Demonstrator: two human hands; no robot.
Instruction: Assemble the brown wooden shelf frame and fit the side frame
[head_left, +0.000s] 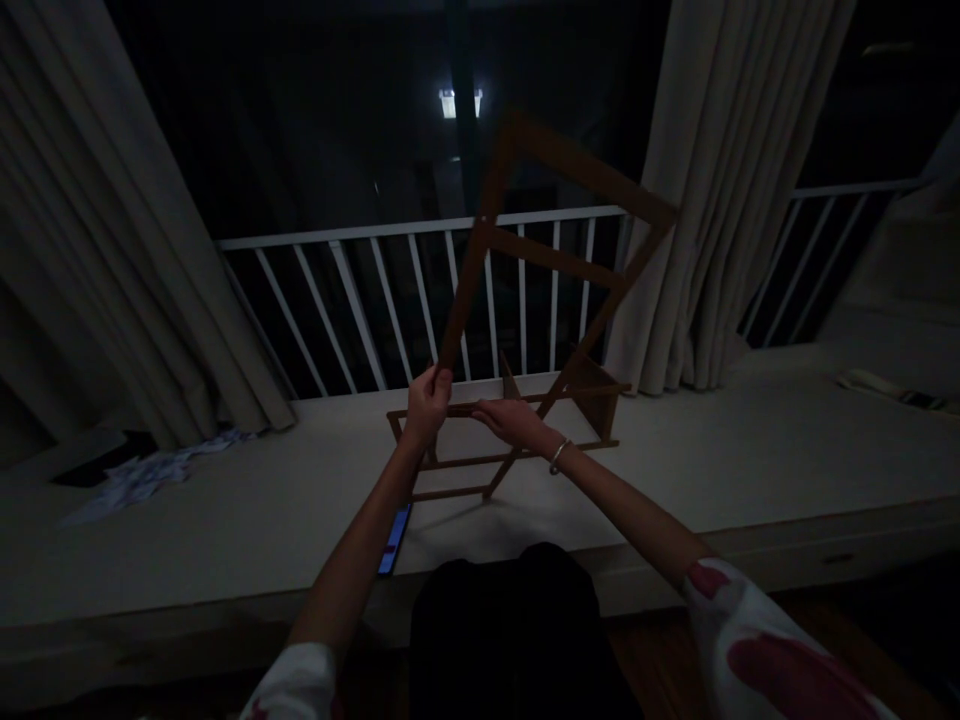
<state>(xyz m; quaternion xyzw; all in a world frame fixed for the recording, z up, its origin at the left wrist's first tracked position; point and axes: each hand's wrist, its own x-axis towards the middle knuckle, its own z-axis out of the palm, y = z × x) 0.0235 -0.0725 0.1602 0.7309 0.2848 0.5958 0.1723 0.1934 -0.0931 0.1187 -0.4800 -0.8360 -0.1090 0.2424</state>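
A brown wooden frame [555, 259] with several crossbars stands tilted on the pale window ledge in front of me. My left hand [429, 402] is closed around its left upright. Low on the frame, my right hand [514, 424], with a bracelet [559, 456] at the wrist, pinches a short wooden crossbar [461, 409] beside the left hand. Behind the frame's lower part sits a low wooden rack [592, 395] with upright panels; dim light hides whether the two are joined.
A lit phone [394, 540] lies at the front edge of the ledge [285, 520]. Crumpled patterned cloth or paper [150, 475] is at left, a strap-like item [885, 388] at right. Beyond are curtains [716, 200] and a white railing [360, 232].
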